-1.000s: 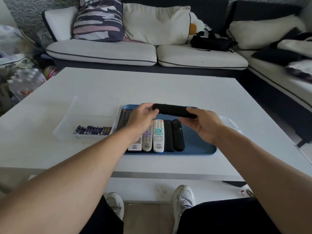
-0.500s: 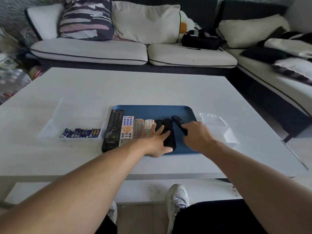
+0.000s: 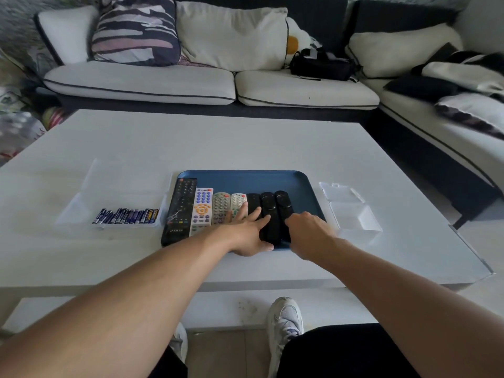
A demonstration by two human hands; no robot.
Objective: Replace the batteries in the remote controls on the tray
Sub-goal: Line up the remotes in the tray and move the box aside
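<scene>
A blue tray [image 3: 272, 180] sits on the white table and holds a row of several remotes: a long black one [image 3: 181, 203], a white one with blue buttons [image 3: 203, 205], a grey one [image 3: 221, 205], a small white one [image 3: 238, 199] and three black ones. My left hand [image 3: 246, 231] lies flat with fingers spread over the slim black remote [image 3: 253, 199] and the middle black remote [image 3: 268, 207]. My right hand [image 3: 308, 230] is curled over the near end of the rightmost black remote [image 3: 282, 201], which lies in the row. Its fingertips are hidden.
A clear shallow container [image 3: 81, 200] left of the tray holds a row of several blue batteries [image 3: 128, 215]. A clear open box [image 3: 351, 211] stands right of the tray. Beyond the table [image 3: 218, 143] a sofa with cushions and a black bag [image 3: 321, 65] wraps round.
The black remote held up in both hands a second ago has come down into the row at its right end. My left hand has dropped flat onto the remotes.
</scene>
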